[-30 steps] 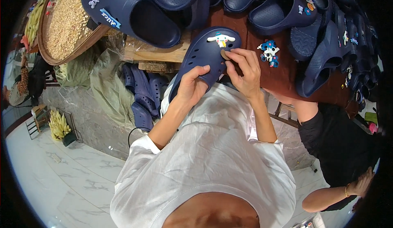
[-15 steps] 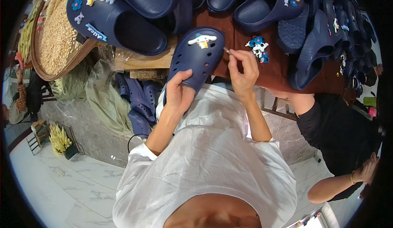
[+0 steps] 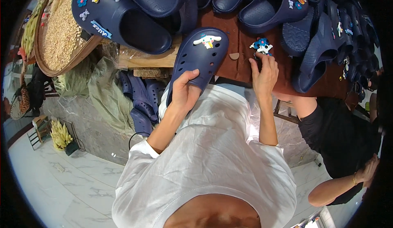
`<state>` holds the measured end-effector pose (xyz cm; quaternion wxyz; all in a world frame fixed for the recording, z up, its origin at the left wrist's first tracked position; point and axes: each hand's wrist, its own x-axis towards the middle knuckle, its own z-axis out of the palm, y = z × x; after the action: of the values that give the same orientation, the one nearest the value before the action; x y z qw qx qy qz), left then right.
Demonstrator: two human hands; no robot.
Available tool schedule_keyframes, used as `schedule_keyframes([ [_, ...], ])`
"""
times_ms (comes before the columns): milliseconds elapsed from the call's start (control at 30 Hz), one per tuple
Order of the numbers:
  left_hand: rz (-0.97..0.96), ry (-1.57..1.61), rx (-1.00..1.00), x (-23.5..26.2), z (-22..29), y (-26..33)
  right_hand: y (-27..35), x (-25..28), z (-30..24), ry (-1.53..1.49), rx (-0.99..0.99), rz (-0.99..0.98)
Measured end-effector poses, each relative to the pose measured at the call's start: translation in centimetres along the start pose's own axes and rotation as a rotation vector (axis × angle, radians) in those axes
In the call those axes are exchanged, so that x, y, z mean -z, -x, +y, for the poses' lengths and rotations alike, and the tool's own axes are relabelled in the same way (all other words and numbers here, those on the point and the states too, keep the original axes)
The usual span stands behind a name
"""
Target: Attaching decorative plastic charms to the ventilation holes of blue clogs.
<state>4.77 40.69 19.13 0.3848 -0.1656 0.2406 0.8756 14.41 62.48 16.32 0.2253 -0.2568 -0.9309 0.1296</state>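
My left hand (image 3: 187, 88) is closed around the heel end of a navy clog (image 3: 196, 58), thumb on its upper. A white long-eared character charm (image 3: 207, 41) sits near the clog's toe, with bare holes around it. My right hand (image 3: 266, 72) reaches to a small pile of blue and white shoe charms (image 3: 261, 45) on the brown cloth. Its thumb and fingertips are apart at the pile's near side, covering part of it. Between the clog and this hand lies a small pale half-round piece (image 3: 233, 56).
A decorated navy clog (image 3: 116, 17) lies at upper left, beside a round basket of grain (image 3: 61, 35). More navy clogs (image 3: 272, 9) crowd the back and right of the brown cloth (image 3: 241, 70). Several clogs (image 3: 141, 101) lie below. Another person (image 3: 339, 134) sits at right.
My right hand has moved right from beside the clog to the charm pile. The small piece it held now lies on the cloth. My left hand still holds the clog.
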Motion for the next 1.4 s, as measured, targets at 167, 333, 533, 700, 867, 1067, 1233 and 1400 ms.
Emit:
schedule_keyframes([
  [167,0.017,0.008,-0.001,0.0,0.0,-0.1,-0.6,0.0,0.4,-0.037,-0.052,-0.055],
  [333,0.021,0.019,0.009,0.0,0.1,-0.3,-1.1,0.1,0.5,-0.115,-0.034,-0.055],
  [533,0.031,0.015,0.005,0.0,0.0,-0.3,-1.4,0.3,-3.6,-0.66,-0.155,-0.089],
  [700,-0.004,0.001,0.016,-0.1,0.1,-0.4,-2.4,-0.3,-6.9,-1.118,-0.285,-0.18],
  [867,-0.013,-0.005,0.027,-0.1,0.1,-0.4,-3.2,-1.3,-8.5,-1.027,-0.279,-0.165],
  [1067,-0.041,-0.052,0.008,-0.1,0.1,-0.3,-3.3,-2.0,-8.3,-0.889,-0.211,-0.115],
  [1233,-0.054,-0.115,0.015,0.4,0.0,-0.5,-3.5,-2.3,-8.3,-0.825,-0.135,-0.093],
  [1400,-0.046,-0.098,-0.015,-0.1,0.0,-0.3,-3.3,-2.0,-8.1,-0.791,-0.058,-0.095],
])
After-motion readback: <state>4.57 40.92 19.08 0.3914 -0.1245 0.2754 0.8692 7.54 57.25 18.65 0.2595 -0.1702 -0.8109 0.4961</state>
